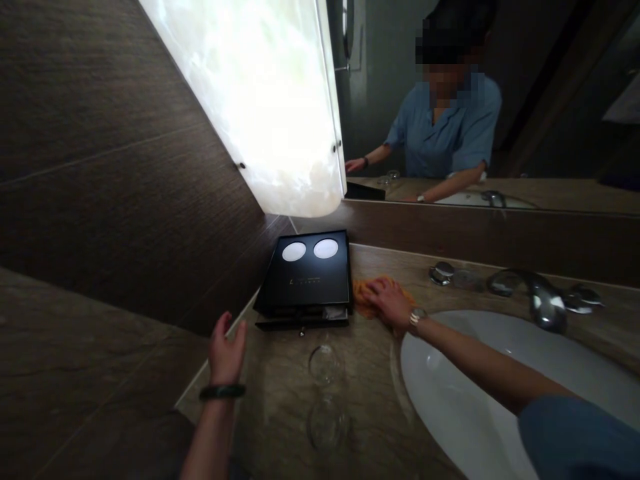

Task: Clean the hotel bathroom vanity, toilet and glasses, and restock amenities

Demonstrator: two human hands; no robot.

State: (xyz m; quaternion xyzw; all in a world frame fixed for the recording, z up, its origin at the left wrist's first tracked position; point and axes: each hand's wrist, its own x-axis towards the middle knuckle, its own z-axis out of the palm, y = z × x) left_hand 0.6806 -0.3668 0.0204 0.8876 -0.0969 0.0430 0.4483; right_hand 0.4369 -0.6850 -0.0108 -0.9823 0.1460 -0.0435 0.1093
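Observation:
My right hand [393, 303] presses an orange cloth [364, 297] onto the stone countertop [367, 380], just right of a black box [317, 293]. Its fingers lie over the cloth and partly hide it. Raised at the box's front left corner, my left hand [227, 353] is empty, with thumb and fingers apart. The box has gold lettering and two white discs [294, 251] on top. Its front drawer [301, 323] is pulled out a little, and something pale shows inside.
Two clear glasses [326, 423] stand on the counter before the box. A white oval basin [450, 387] with a chrome faucet [545, 303] is at right. Behind are a wide mirror [550, 147] with a person's reflection, and a bright lamp panel [260, 100]. Dark wall tiles [100, 167] bound the left.

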